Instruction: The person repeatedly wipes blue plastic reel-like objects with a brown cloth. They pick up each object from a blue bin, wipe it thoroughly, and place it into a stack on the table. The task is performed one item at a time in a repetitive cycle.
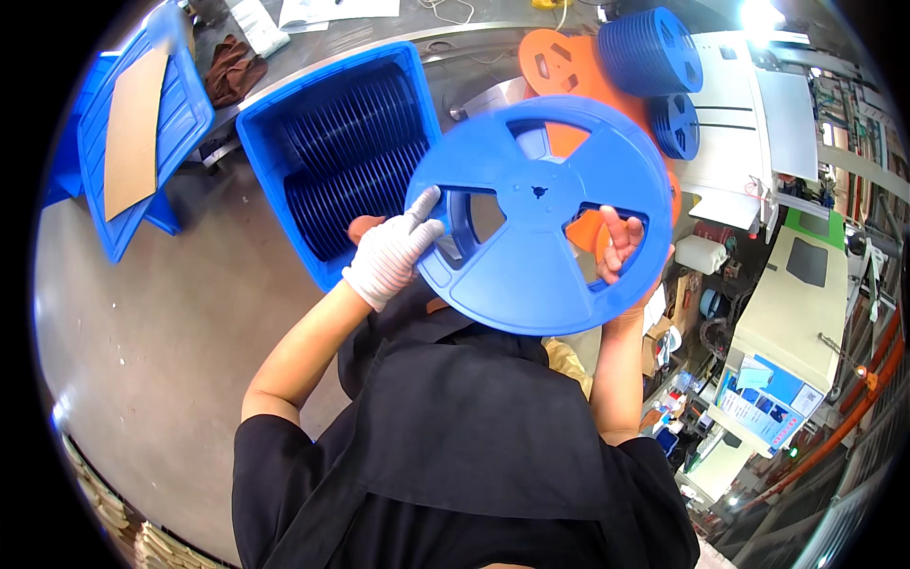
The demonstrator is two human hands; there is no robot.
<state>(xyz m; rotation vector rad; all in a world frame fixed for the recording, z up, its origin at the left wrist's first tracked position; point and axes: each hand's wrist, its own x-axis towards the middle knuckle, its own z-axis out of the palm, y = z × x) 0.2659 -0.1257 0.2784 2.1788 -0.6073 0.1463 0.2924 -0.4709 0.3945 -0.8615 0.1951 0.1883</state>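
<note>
Gripping one large blue reel [536, 223] from opposite sides, two hands held it in front of the chest, its broad face turned up toward the viewer. The left hand [391, 254], in a white glove, was partly closed, pinching the reel's left rim with its fingers reaching to the edge of a window. The right hand [621, 248], apparently bare, was curled around the right rim, its bent fingers showing through another window; its thumb could not be made out.

To the left of the reel stood one blue bin [270, 185], holding two rows of dark blue discs [360, 180] on edge, too close-set to count. The reel overlapped the bin's right side and hid part of the orange reels [557, 64] beyond, of which at least one showed clearly. Two stacks of blue reels, one larger [649, 52] and one smaller [675, 126], lay at the upper right. At the upper left, one cardboard sheet [135, 133] rested against a blue ribbed panel [188, 104], and one brown cloth [232, 71] lay near the tabletop [355, 40].
</note>
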